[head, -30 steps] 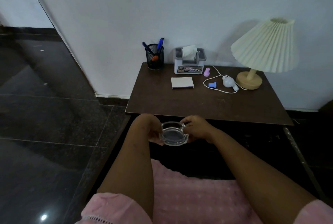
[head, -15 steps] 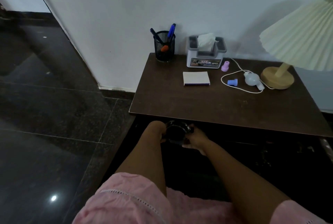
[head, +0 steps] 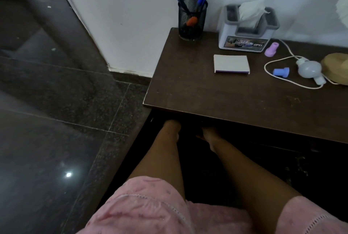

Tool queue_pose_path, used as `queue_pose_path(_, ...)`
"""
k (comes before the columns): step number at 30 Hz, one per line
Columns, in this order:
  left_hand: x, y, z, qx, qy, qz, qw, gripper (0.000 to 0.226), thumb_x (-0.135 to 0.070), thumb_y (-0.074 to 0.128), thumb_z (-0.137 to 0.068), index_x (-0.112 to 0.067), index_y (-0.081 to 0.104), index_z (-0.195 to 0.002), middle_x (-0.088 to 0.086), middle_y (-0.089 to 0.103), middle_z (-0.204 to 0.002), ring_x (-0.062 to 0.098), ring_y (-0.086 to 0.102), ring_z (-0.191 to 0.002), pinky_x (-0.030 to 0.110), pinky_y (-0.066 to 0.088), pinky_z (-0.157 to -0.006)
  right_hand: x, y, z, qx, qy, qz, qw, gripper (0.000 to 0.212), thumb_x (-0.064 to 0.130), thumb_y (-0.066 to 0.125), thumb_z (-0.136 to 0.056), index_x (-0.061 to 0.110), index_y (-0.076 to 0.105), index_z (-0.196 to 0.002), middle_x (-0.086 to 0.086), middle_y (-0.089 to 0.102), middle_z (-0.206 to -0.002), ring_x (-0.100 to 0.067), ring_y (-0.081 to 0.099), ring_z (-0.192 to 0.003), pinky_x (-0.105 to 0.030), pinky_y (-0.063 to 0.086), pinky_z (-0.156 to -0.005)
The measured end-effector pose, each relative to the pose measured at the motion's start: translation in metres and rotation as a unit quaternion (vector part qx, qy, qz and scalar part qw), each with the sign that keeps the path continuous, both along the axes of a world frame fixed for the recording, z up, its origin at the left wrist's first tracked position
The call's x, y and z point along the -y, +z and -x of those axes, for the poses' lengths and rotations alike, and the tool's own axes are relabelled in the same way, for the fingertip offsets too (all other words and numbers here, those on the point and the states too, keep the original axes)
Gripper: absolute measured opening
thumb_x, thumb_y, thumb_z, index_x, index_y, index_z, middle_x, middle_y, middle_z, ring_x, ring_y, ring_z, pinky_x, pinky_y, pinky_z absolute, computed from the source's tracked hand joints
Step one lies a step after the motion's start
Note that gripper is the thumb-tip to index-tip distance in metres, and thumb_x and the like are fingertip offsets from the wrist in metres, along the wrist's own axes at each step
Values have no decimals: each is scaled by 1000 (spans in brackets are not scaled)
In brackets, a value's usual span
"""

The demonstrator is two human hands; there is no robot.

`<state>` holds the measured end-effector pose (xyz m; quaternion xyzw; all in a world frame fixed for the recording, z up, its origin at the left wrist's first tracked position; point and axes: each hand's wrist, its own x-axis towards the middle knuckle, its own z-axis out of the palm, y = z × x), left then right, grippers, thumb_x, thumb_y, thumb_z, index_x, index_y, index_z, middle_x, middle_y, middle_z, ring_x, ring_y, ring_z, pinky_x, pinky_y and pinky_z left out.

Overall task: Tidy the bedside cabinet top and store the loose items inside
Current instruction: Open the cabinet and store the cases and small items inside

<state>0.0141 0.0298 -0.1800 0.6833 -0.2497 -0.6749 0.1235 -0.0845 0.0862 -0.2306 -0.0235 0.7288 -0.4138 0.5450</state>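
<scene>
The dark brown bedside cabinet top (head: 216,92) carries a white notepad (head: 231,63), a small pink plastic piece (head: 271,49), a small blue plastic piece (head: 281,72) and a white bulb-shaped part on a white cord (head: 308,69). Both my arms reach into the dark space below the top's front edge. My left hand (head: 171,127) and my right hand (head: 209,135) show only as far as the knuckles, with the fingers hidden in shadow under the top. The glass ashtray is not visible.
A black mesh pen holder (head: 192,19) with blue pens and a grey tissue box (head: 246,32) stand against the white wall. A wooden lamp base (head: 337,68) sits at the right edge. Dark polished floor tiles (head: 56,120) lie to the left.
My two hands carried the glass ashtray forward and down from in front of the cabinet into the dark space under its top. The ashtray has gone out of sight.
</scene>
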Motion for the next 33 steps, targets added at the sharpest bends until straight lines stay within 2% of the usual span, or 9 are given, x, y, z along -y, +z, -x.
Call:
queue_pose_path(4, 2, -2, 1, -38, -52, 12, 998, 38, -11, 34, -101, 1, 42, -136, 19, 45, -142, 29, 47, -126, 33, 39, -104, 2, -8, 5, 10, 55, 9, 998, 36, 21, 41, -100, 1, 51, -129, -18, 55, -127, -27, 58, -104, -28, 46, -77)
queue_pose_path(6, 4, -4, -2, -33, -73, 7, 997, 38, -13, 34, -101, 1, 43, -136, 18, 46, -141, 30, 45, -130, 34, 38, -105, 2, -7, 3, 14, 75, 13, 997, 35, 22, 43, -99, 2, 53, -126, -18, 56, -126, -29, 56, -112, -30, 45, -83)
queue_pose_path(8, 6, -3, -3, -33, -100, -7, 994, 38, -13, 34, -101, 1, 44, -135, 18, 51, -136, 27, 51, -119, 33, 40, -102, 3, -10, 2, -1, 93, 18, 995, 35, 24, 43, -99, 5, 54, -126, -18, 55, -130, -31, 52, -121, -34, 42, -90)
queue_pose_path(12, 5, -1, -1, -48, -88, 10, 995, 23, -7, 33, -98, -4, 55, -106, 9, 52, -81, 18, 47, -67, 26, 45, -69, 4, -6, 0, -49, 124, 23, 991, 38, 24, 41, -99, 8, 49, -132, -17, 51, -135, -32, 50, -121, -38, 43, -96)
queue_pose_path(17, 1, -4, 0, -39, -83, 29, 995, 28, 4, 29, -94, -8, 50, -79, 5, 44, -71, 13, 39, -61, 23, 40, -59, 2, -3, 4, -137, 131, 13, 982, 40, 18, 49, -95, 10, 49, -134, -13, 50, -137, -32, 51, -121, -43, 45, -101)
queue_pose_path(22, 2, 4, -3, 2, -111, 38, 993, 36, 5, 25, -93, -9, 39, -62, 6, 33, -62, 13, 29, -55, 22, 34, -56, 1, 0, 8, -86, 159, -2, 984, 34, 13, 47, -96, 6, 53, -128, -18, 54, -129, -34, 56, -113, -48, 47, -100)
queue_pose_path(29, -3, 37, 3, 30, -114, 63, 991, 32, -5, 28, -99, -4, 48, -75, 13, 47, -68, 18, 37, -57, 27, 41, -58, -16, 34, 2, -133, 266, -36, 954, 35, 12, 48, -95, 6, 54, -128, -17, 56, -128, -34, 56, -113, -45, 48, -99)
queue_pose_path(31, -9, 50, -1, 42, -133, 56, 989, 30, -2, 27, -99, 1, 57, -92, 28, 59, -112, 23, 43, -76, 36, 48, -86, -23, 52, 0, -162, 312, -24, 936, 39, 6, 54, -91, 4, 51, -130, -16, 54, -130, -34, 54, -117, -40, 47, -99)
queue_pose_path(33, -16, 64, -9, 38, -116, 56, 991, 31, -1, 28, -98, 3, 52, -78, 26, 45, -141, 25, 43, -78, 38, 39, -104, -31, 73, 0, -187, 372, -18, 909, 47, 1, 58, -87, 1, 48, -133, -18, 52, -135, -33, 50, -123, -38, 43, -101)
